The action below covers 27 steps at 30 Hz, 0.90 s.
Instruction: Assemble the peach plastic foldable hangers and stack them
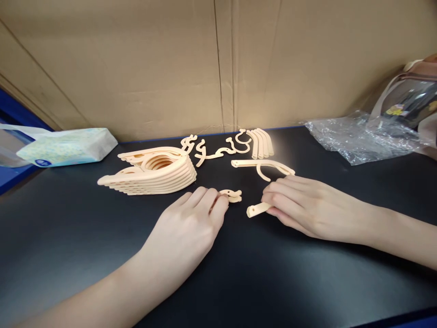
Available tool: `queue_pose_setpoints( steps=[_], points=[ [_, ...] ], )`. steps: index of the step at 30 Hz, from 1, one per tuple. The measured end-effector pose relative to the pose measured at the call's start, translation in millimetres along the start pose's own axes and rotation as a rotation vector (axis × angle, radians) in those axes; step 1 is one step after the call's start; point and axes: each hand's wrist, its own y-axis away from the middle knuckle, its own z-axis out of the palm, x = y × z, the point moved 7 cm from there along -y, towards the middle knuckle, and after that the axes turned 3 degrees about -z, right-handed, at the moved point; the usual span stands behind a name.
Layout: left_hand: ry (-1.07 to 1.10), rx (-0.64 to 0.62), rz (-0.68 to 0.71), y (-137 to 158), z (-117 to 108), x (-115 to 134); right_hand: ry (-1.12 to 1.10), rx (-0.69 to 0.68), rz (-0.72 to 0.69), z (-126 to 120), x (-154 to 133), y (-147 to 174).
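My left hand (191,223) is closed around a small cream plastic hanger hook (235,197), whose forked end sticks out past the fingertips. To its right, my right hand (307,205) grips a cream hanger arm (257,209); one flat end with a hole shows, and the rest is hidden under the fingers. A small gap separates the two held pieces. Just beyond the right knuckles lies another curved hanger arm piece (252,162) with a thin curved branch. A stack of assembled-looking folded hangers (153,182) rests beyond my left hand.
Loose hooks (225,150) and several hanger arms (262,145) lie toward the back of the black table (246,282). A tissue pack (75,146) sits at the left. Crumpled clear plastic (358,136) and a transparent bag (406,100) are at the right. Cardboard (153,64) stands behind.
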Motion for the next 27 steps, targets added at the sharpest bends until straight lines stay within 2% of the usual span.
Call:
queue_pose_setpoints(
  steps=[9, 16, 19, 22, 27],
  points=[
    [0.024, 0.008, -0.012, -2.9, -2.3, -4.6, 0.135, 0.043, -0.046, -6.8, -7.3, -0.5],
    [0.085, 0.121, -0.097, -4.3, -11.9, -14.4, 0.141, 0.012, 0.006, -0.9, -3.5, 0.9],
    [0.142, 0.089, -0.166, -3.8, -8.0, -16.2, 0.113, 0.048, 0.04, -0.1, -0.7, 3.1],
    [0.277, -0.002, -0.227, -2.7, -1.0, -16.2, 0.055, 0.055, 0.064, 1.7, 2.2, 4.3],
    [0.306, -0.061, -0.218, -1.7, 4.3, -13.1, 0.008, 0.042, 0.08, 4.3, 5.8, 4.6]
  ],
)
